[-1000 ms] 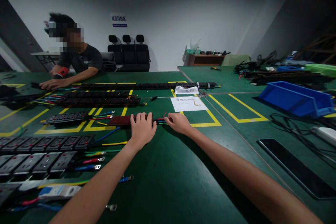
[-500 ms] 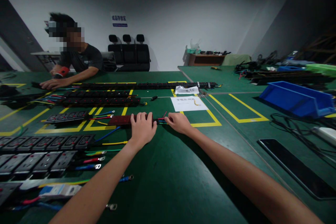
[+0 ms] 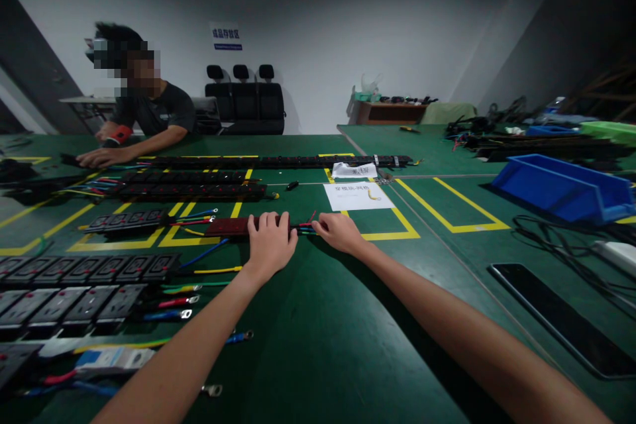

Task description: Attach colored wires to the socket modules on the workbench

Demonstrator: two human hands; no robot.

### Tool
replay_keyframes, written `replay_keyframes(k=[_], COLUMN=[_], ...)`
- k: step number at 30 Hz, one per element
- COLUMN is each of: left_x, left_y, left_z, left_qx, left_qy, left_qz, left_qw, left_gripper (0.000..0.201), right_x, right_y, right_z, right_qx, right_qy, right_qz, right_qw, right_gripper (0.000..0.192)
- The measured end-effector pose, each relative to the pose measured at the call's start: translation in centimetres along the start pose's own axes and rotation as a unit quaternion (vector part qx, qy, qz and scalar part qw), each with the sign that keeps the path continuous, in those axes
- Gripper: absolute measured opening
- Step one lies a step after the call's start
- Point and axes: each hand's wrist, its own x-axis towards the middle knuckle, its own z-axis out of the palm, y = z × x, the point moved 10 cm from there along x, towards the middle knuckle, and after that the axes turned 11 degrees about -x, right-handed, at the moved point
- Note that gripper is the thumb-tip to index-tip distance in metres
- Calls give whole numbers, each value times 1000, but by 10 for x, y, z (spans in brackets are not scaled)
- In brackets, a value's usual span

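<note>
Green tabletop [image 3: 318, 344] lies bare at 6 o'clock, crowded at 9. Left hand [image 3: 269, 244] presses palm-down, grip closed over the dark red module [image 3: 226, 226] at centre; right hand [image 3: 338, 233] pinches its coloured wires [image 3: 304, 228]. Blue bin [image 3: 561, 187] at 2 o'clock, contents hidden

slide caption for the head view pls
Left hand presses a dark red socket strip while right hand pinches its coloured wires.

Single head view: looks forward-down across green table [image 3: 318, 344], near, arms' reach.
</note>
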Motion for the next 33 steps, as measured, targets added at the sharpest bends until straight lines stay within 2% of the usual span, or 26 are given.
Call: replay_keyframes(k=[15, 33], left_x=[-1, 0], left_y=[-1, 0], left_z=[0, -1], left_qx=[-7, -16], left_qy=[11, -8], left_qz=[-5, -10], left_qw=[1000, 1000], left_gripper=[46, 48], right_x=[0, -1], right_y=[-1, -1], right_z=[-1, -1], right_qx=[-5, -2], right_qy=[-1, -3], right_qz=[-3, -1], right_qw=[1000, 1000], right_gripper=[38, 38])
